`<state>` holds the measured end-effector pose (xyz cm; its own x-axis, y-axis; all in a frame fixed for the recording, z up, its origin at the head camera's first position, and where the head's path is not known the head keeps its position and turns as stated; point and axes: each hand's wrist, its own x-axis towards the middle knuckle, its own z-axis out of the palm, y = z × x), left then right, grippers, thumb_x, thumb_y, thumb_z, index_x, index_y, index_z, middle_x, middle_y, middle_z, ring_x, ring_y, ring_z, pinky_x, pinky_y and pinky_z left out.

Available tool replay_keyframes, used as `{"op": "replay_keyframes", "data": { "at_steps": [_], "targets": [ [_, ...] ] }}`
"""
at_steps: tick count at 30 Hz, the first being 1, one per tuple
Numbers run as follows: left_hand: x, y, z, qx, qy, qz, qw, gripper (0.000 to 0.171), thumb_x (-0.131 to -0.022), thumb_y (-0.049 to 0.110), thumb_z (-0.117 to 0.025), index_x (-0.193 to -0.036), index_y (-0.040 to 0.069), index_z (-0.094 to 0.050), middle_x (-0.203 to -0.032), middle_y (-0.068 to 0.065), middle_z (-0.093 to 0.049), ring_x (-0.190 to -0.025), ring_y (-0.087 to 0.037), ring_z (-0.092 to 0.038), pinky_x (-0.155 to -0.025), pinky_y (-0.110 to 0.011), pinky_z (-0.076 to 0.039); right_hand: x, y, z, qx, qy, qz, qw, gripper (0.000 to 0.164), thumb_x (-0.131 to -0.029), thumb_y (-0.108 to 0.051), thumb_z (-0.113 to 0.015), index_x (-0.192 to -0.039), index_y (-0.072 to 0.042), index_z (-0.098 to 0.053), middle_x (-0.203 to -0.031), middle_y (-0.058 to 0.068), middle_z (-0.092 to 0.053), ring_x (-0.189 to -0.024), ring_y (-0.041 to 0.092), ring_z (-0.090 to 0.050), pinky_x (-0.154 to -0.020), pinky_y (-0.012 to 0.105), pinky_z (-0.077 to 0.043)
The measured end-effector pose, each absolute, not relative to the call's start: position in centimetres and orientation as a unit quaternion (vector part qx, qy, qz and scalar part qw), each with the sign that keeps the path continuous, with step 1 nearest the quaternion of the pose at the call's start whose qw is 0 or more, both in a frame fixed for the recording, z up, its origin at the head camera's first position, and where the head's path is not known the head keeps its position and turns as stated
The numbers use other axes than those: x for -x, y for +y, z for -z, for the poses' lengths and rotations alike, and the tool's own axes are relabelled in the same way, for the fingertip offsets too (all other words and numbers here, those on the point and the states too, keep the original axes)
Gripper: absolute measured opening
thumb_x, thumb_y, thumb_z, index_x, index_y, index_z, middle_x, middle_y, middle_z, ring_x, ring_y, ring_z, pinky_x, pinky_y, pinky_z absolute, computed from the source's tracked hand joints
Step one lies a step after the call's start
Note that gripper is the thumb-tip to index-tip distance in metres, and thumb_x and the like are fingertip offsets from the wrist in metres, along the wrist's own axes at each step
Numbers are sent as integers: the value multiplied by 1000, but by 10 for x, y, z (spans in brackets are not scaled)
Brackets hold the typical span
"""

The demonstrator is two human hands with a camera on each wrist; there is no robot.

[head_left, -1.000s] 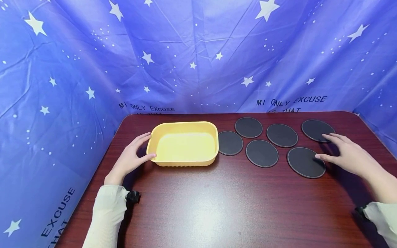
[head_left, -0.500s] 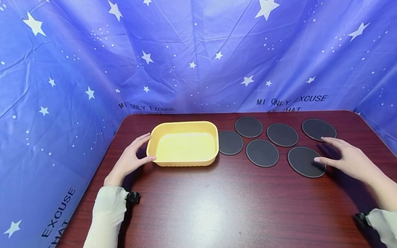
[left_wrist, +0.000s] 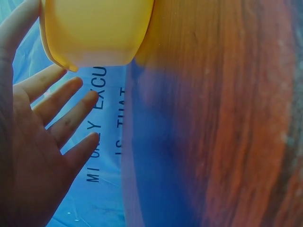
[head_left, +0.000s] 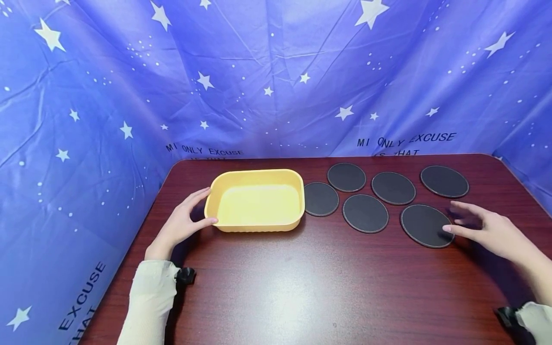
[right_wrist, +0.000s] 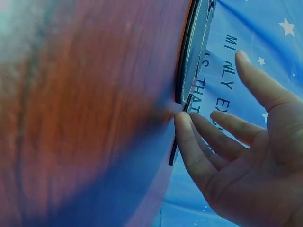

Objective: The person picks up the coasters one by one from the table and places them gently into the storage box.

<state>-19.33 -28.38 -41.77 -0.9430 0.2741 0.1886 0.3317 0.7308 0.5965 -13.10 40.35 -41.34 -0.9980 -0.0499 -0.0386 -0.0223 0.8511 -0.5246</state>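
A yellow rectangular bin [head_left: 258, 226] stands at the back left of the table. My left hand [head_left: 183, 220] is at its left end, thumb on the front corner of the rim and index finger at the back corner. In the left wrist view the fingers of the left hand [left_wrist: 47, 127] are spread and nearly straight beside the bin [left_wrist: 97, 33]. My right hand [head_left: 496, 230] hovers near the right edge of a round black coaster [head_left: 424, 225], its thumb over that edge. In the right wrist view the right hand [right_wrist: 255, 156] holds nothing; a coaster [right_wrist: 194, 52] appears edge-on beyond it.
Several more black coasters lie flat between bin and right hand, among them a far-right coaster [head_left: 444, 181], a middle coaster [head_left: 365, 213] and one [head_left: 321, 199] touching or partly behind the bin's right side. A star-print blue curtain [head_left: 276, 86] borders the dark red table [head_left: 302, 287].
My right hand has drawn back toward me and slightly right, off the far-right coaster. The left hand, bin and coasters look unmoved.
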Motion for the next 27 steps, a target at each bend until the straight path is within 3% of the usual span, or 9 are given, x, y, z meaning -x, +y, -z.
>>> {"op": "replay_keyframes", "data": {
  "at_steps": [2,4,5,7,10,12,27],
  "targets": [
    [193,-284,417,161,-929,329,42,83,-79,35,-84,-150,17,-46,-156,-9,-43,-146,-32,-38,-118,-59,-30,129,404,415,26,953,302,28,70,-90,-29,-74,-142,8,-45,-105,5,-77,-79,-27,-48,-84,29,-51],
    [194,-284,418,159,-930,328,41,82,-80,35,-84,-150,18,-46,-156,-9,-43,-146,-32,-38,-118,-58,-30,127,405,418,34,937,346,31,61,-91,-20,-73,-138,8,-47,-97,-22,-71,-78,-20,-57,-67,16,-52],
    [194,-284,418,159,-930,328,41,82,-80,35,-84,-150,18,-46,-157,-8,-43,-146,-32,-37,-118,-58,-30,127,405,420,38,927,372,33,54,-91,-16,-73,-137,3,-50,-96,-31,-65,-77,-17,-60,-61,13,-52],
    [194,-284,418,158,-931,328,39,82,-80,35,-84,-150,18,-46,-157,-8,-43,-146,-32,-37,-118,-58,-30,126,406,423,47,901,430,40,43,-92,-7,-70,-132,-13,-54,-99,-41,-56,-80,-15,-63,-61,18,-58],
    [194,-284,418,158,-930,330,38,82,-80,34,-84,-151,18,-45,-157,-9,-42,-146,-32,-37,-118,-59,-29,127,405,425,52,868,492,49,46,-94,0,-64,-119,-37,-53,-100,-36,-61,-84,-12,-66,-63,19,-59],
    [193,-284,418,158,-930,331,37,82,-80,35,-84,-151,18,-45,-157,-9,-42,-146,-32,-37,-118,-59,-29,127,404,426,56,849,522,55,51,-95,3,-61,-116,-43,-52,-102,-33,-63,-85,-8,-68,-65,19,-59],
    [192,-284,418,161,-929,330,39,83,-79,35,-84,-151,18,-46,-157,-9,-42,-146,-32,-37,-117,-59,-30,133,393,426,56,751,652,89,46,-97,8,-54,-116,-31,-66,-109,-22,-70,-89,1,-72,-68,24,-61]
  ]
}}
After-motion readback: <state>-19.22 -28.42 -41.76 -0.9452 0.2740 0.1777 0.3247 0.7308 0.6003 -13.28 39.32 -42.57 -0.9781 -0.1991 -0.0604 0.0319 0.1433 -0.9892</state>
